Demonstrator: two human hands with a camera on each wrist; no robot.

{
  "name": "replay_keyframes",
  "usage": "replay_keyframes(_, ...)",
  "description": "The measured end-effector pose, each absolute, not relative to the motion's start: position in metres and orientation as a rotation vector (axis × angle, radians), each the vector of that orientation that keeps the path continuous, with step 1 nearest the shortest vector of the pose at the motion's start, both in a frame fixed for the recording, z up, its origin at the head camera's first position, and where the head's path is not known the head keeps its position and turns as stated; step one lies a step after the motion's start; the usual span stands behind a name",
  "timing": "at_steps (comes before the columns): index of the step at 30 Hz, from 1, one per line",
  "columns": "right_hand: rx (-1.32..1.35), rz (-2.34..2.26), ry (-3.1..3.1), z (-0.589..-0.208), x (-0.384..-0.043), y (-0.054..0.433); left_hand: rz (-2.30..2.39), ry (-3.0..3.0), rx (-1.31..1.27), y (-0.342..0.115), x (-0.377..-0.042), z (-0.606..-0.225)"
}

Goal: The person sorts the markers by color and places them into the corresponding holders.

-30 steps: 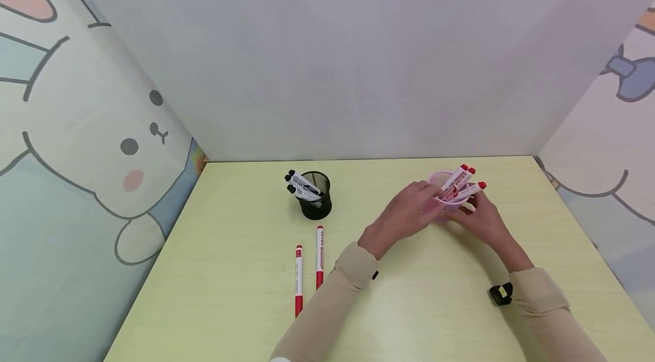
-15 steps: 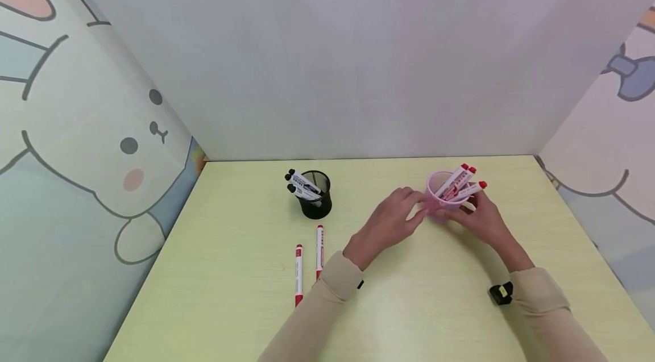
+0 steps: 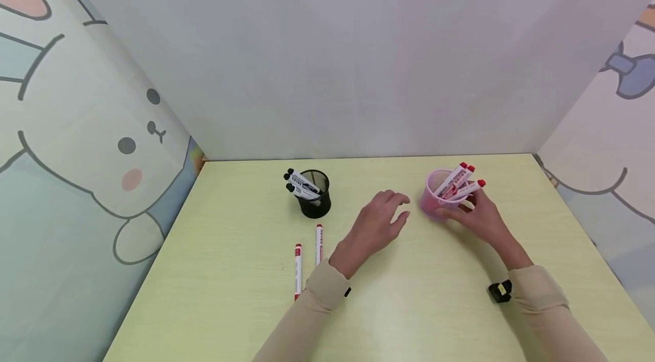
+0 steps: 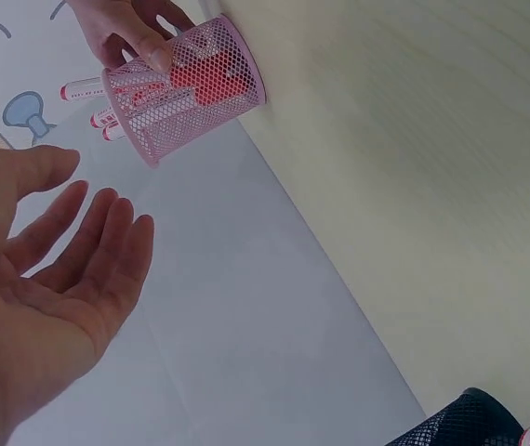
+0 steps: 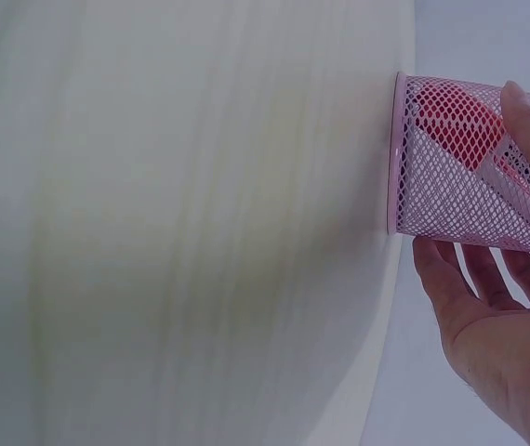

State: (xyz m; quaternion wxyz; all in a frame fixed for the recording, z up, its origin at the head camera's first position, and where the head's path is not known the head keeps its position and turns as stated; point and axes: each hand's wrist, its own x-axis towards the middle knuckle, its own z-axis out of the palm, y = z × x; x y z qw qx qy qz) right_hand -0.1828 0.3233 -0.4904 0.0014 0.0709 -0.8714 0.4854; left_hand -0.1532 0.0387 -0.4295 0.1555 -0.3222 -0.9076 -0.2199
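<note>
My right hand (image 3: 485, 221) holds the pink mesh pen holder (image 3: 431, 203) at its right side, thumb in front and fingers around the wall. Several red-capped markers (image 3: 457, 181) lean in it. In the right wrist view the mesh holder (image 5: 446, 195) stands upright on the table between the thumb and fingers of that hand (image 5: 507, 344). To its left my left hand (image 3: 370, 228) hovers with fingers loosely bent, touching nothing. The left wrist view shows the palm of this hand (image 4: 51, 288) with a gap between it and the pink holder (image 4: 186, 93).
A black mesh pen holder (image 3: 316, 208) with several black-capped markers (image 3: 304, 187) stands at the back, left of centre. Two red markers (image 3: 298, 268) lie on the table in front of it, partly behind my left sleeve. Walls border the table at the back and sides.
My left hand has let go of the pink pen holder and moved left, towards me. The right hand stays on the holder, which has hardly moved.
</note>
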Motion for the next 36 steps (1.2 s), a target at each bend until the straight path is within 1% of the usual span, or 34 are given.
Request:
replay_keyframes(26,0.212,1.524,-2.737,-0.491,-0.184,0.325,-0.83,-2.706,-0.586,-0.006,-0.122,-0.441)
replay_keyframes(36,0.233,1.528,-2.732,-0.491,-0.183,0.325,-0.919,-2.783,-0.36,-0.019,-0.112,-0.446)
